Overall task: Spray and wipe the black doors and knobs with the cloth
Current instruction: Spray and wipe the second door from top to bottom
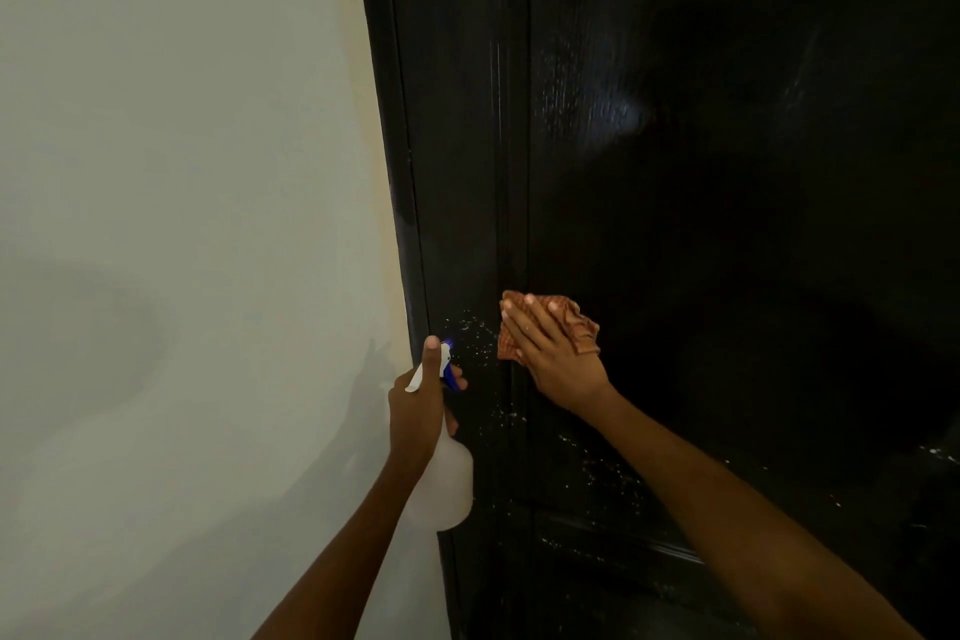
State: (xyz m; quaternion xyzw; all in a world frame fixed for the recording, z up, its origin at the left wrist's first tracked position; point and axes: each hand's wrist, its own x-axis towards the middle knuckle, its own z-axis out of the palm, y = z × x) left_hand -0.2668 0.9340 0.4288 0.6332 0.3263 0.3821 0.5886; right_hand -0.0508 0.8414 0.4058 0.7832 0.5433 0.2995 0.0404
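A glossy black door (727, 172) fills the right side of the view. My right hand (550, 353) presses an orange checked cloth (579, 322) flat against the door with straight fingers. My left hand (418, 405) grips a white spray bottle (444, 478) with a blue nozzle, which points at the door's left stile. White spray droplets (472, 333) speckle the door just left of the cloth and further down the panel. No knob is in view.
A pale wall (182, 224) takes up the left half, meeting the black door frame (395, 146). A raised moulding (649, 543) crosses the door low down, below my right forearm.
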